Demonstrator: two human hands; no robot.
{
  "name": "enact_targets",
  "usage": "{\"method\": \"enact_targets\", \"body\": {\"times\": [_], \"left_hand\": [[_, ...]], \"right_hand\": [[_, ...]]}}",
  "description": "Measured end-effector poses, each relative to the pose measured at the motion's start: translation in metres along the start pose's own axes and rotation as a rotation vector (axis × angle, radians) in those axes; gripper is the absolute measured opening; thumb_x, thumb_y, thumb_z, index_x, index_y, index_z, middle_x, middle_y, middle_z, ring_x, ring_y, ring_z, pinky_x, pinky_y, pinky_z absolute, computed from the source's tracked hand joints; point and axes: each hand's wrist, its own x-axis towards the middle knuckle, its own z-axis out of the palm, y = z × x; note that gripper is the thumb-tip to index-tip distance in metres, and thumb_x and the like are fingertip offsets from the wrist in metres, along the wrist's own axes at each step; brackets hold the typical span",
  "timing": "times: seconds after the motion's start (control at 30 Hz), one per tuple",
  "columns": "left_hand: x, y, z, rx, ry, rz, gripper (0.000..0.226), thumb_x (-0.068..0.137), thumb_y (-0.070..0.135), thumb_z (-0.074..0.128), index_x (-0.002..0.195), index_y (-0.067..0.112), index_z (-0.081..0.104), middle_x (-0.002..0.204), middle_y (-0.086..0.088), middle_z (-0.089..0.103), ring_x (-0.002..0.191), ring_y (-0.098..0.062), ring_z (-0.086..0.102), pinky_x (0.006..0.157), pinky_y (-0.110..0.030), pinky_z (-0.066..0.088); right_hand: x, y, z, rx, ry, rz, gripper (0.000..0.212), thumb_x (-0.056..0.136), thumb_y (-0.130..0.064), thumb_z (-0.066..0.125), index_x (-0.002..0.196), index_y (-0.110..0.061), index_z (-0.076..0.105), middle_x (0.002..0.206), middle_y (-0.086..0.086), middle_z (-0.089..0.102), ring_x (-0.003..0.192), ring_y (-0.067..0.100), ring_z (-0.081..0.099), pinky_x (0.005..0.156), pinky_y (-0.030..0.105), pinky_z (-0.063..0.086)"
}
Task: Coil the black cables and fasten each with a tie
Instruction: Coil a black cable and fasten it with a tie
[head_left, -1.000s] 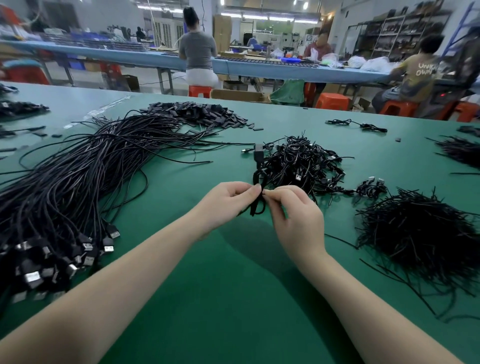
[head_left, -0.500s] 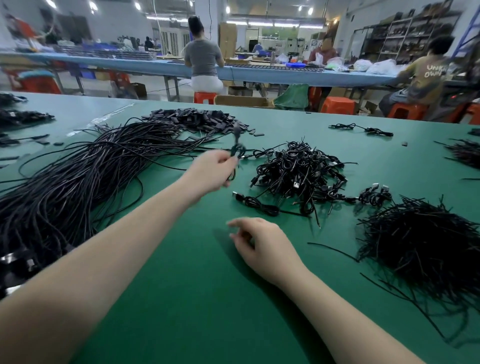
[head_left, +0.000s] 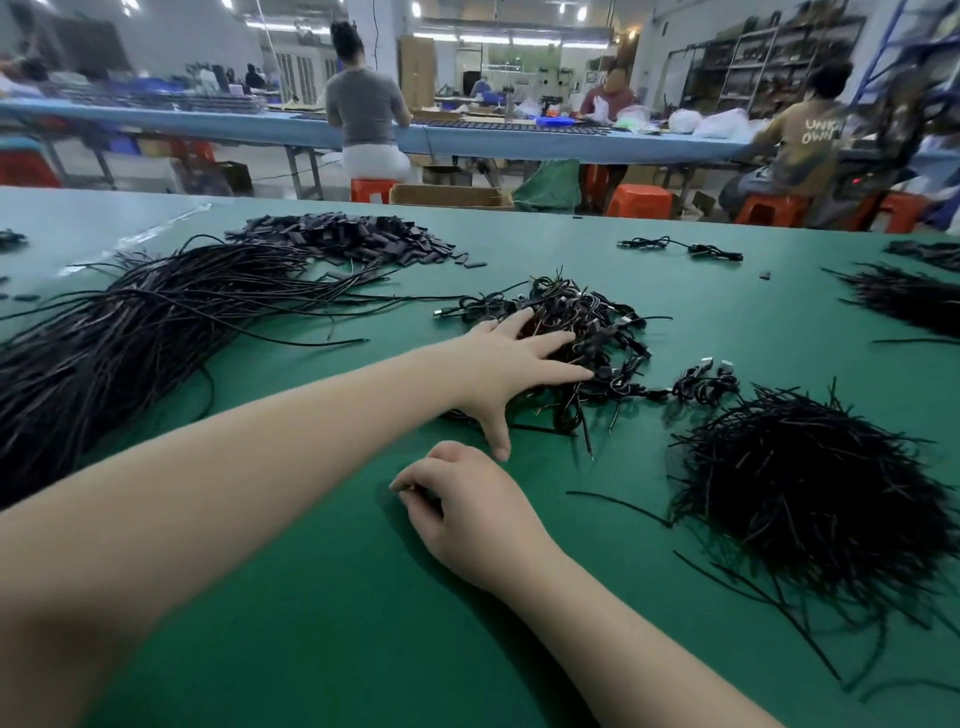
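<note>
The left hand is laid, fingers spread, on the pile of coiled cables. The right hand is curled loosely on the green surface, nearer the body; whether anything is pinched cannot be told.

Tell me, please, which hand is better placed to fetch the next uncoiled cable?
The left hand: it lies open on the pile of coiled cables, nearer the bundle of loose cables. The right hand rests curled on the table nearer the ties.

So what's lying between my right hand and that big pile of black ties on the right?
Head view: mostly bare green table, with one stray tie between right hand and tie pile.
</note>
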Motion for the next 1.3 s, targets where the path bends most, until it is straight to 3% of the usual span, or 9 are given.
{"method": "enact_targets", "body": {"times": [0.1,0.37,0.53,0.7,0.83,0.97,1.1,1.2,1.3], "left_hand": [[0.001,-0.005,0.000,0.094,0.128,0.016,0.103,0.070,0.045,0.079,0.145,0.055,0.009,0.161,0.007,0.002,0.146,-0.035,0.007,0.111,-0.060,0.025],[0.017,0.008,-0.001,0.162,0.109,-0.006,0.074,0.085,0.012,0.067,0.140,0.051,0.035,0.161,0.006,0.003,0.144,-0.044,0.013,0.092,-0.049,0.049],[0.026,0.017,-0.002,0.188,0.045,-0.012,0.079,0.081,0.021,0.068,0.143,0.049,0.029,0.160,0.003,-0.001,0.141,-0.047,0.015,0.087,-0.048,0.052],[0.036,0.019,0.005,0.213,0.101,-0.018,0.084,0.081,-0.004,0.060,0.142,0.047,0.032,0.160,0.005,0.001,0.139,-0.051,0.017,0.059,-0.036,0.042],[0.049,0.014,0.009,0.184,0.158,-0.036,0.077,0.085,-0.013,0.045,0.136,0.045,0.042,0.158,0.005,0.007,0.138,-0.054,0.017,0.063,-0.039,0.042],[0.064,0.002,0.012,0.153,0.142,-0.095,0.072,0.085,-0.015,0.045,0.132,0.039,0.050,0.159,0.006,0.006,0.141,-0.051,0.013,0.081,-0.048,0.053],[0.080,-0.010,0.016,0.154,0.053,-0.240,0.075,0.084,-0.014,0.045,0.138,0.038,0.044,0.161,0.001,-0.007,0.143,-0.049,0.005,0.084,-0.050,0.052],[0.086,-0.016,0.011,0.159,-0.063,-0.388,0.079,0.090,-0.008,0.046,0.144,0.047,0.031,0.160,-0.001,-0.019,0.143,-0.048,-0.006,0.105,-0.062,0.033],[0.072,-0.034,0.003,0.225,-0.070,-0.295,0.085,0.087,-0.012,0.047,0.145,0.048,0.029,0.160,0.007,-0.017,0.145,-0.037,-0.017,0.112,-0.068,0.010]], "right_hand": [[0.000,0.000,0.000,-0.008,0.001,0.005,0.022,0.093,-0.024,0.053,0.107,-0.020,0.071,0.098,0.002,0.060,0.093,0.025,0.055,0.077,0.037,0.049],[0.001,0.000,0.000,-0.009,-0.010,0.022,0.023,0.093,-0.025,0.053,0.108,-0.021,0.071,0.099,0.002,0.059,0.094,0.025,0.055,0.076,0.037,0.050],[0.002,0.000,0.001,-0.003,-0.015,0.022,0.023,0.093,-0.024,0.054,0.107,-0.021,0.071,0.097,0.003,0.058,0.092,0.026,0.055,0.074,0.036,0.049],[0.004,0.002,0.002,-0.015,-0.011,0.011,0.023,0.093,-0.024,0.053,0.106,-0.021,0.071,0.093,0.004,0.056,0.090,0.026,0.054,0.074,0.038,0.050],[0.004,0.004,0.002,-0.018,-0.003,0.001,0.022,0.092,-0.023,0.053,0.105,-0.021,0.071,0.092,0.004,0.056,0.089,0.027,0.054,0.074,0.039,0.050],[0.003,0.004,0.004,-0.024,0.000,-0.019,0.020,0.092,-0.021,0.052,0.101,-0.020,0.070,0.091,0.004,0.056,0.089,0.027,0.054,0.073,0.039,0.050],[0.004,0.003,0.000,-0.024,0.025,-0.047,0.020,0.087,-0.014,0.054,0.070,-0.017,0.045,0.077,0.006,0.047,0.070,0.030,0.044,0.056,0.034,0.036],[0.006,0.003,-0.002,-0.043,-0.003,-0.030,0.028,0.086,-0.013,0.051,0.068,-0.018,0.030,0.073,0.002,0.037,0.068,0.028,0.038,0.056,0.034,0.029],[0.005,0.004,0.000,-0.021,-0.041,-0.020,0.013,0.090,-0.017,0.051,0.082,-0.015,0.060,0.084,0.005,0.050,0.081,0.030,0.050,0.064,0.037,0.043]]}}
